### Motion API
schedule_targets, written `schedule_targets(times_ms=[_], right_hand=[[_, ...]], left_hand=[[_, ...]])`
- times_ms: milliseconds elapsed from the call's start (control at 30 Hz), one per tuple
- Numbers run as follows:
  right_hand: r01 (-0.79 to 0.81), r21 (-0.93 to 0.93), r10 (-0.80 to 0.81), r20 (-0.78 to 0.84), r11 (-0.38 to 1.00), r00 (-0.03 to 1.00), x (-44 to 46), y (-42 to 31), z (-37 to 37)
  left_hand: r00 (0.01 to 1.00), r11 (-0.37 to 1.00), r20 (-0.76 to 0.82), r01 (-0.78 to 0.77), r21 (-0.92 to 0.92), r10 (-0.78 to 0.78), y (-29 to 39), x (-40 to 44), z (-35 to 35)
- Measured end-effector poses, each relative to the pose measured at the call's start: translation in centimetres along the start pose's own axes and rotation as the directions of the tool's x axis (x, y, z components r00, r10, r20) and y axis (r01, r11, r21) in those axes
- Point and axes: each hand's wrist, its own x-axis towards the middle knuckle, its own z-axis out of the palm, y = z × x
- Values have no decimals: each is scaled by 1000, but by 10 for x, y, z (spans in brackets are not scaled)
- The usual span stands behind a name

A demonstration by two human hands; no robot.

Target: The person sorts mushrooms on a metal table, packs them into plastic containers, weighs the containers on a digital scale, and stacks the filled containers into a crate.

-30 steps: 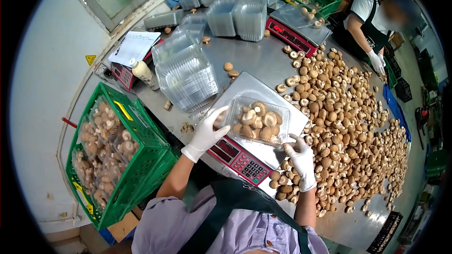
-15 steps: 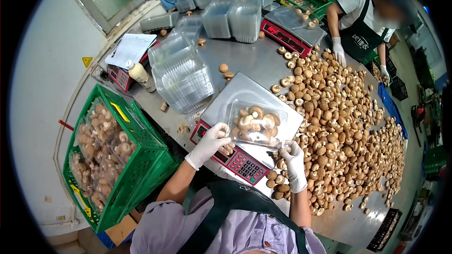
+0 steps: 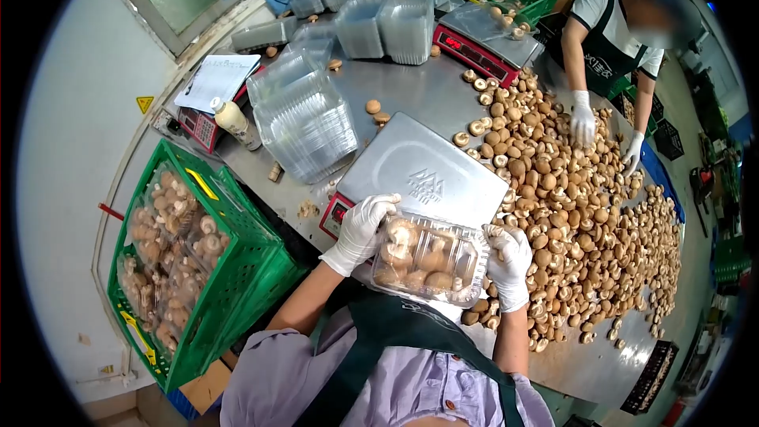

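Observation:
A clear plastic container of mushrooms is held between my two gloved hands, in front of my apron and over the near edge of the scale. Ridged clear plastic covers the mushrooms on the side facing me. My left hand is closed on the container's upper left corner. On the opposite side, my right hand grips its right edge. Behind it lies the bare metal plate of the scale, its keypad now hidden by the container.
Loose mushrooms are heaped on the right of the metal table. Stacked empty containers and a bottle stand at the left. A green crate with filled packs is beside me. Across the heap, a co-worker's gloved hand touches mushrooms near another scale.
The container has left the scale plate and come towards my body, tilted, with both hands on it. Both of the co-worker's hands are now nearer the heap.

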Motion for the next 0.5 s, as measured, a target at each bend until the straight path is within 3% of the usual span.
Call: schedule_targets(times_ms=[133,200,233,300,367,400,433,467,500], right_hand=[[54,-10,-54,25,998,998,-2,0,4],[-38,68,37,20,997,999,-2,-7,6],[-125,108,115,94,986,989,1,-13,4],[-237,167,200,208,957,957,-16,-9,9],[-501,346,346,421,793,838,-21,-27,16],[-659,355,426,544,664,723,-28,-35,21],[-789,321,489,645,523,587,-34,-42,25],[-760,317,474,629,567,616,-39,-50,34],[-730,311,459,613,609,644,-43,-58,44]], left_hand=[[1000,999,-31,-4,-49,3,-1,-11,0],[993,977,-5,113,-181,-116,-2,-18,-2],[950,854,108,310,-419,-292,-4,-25,0],[907,443,250,387,-808,-338,-1,-25,-4],[955,316,228,279,-907,-188,7,-28,-17],[873,-101,422,410,-907,-246,18,-37,-21],[768,-260,527,459,-849,-364,19,-50,-9],[920,-256,361,316,-914,-153,14,-56,4],[909,-257,359,302,-918,-211,14,-63,8]])
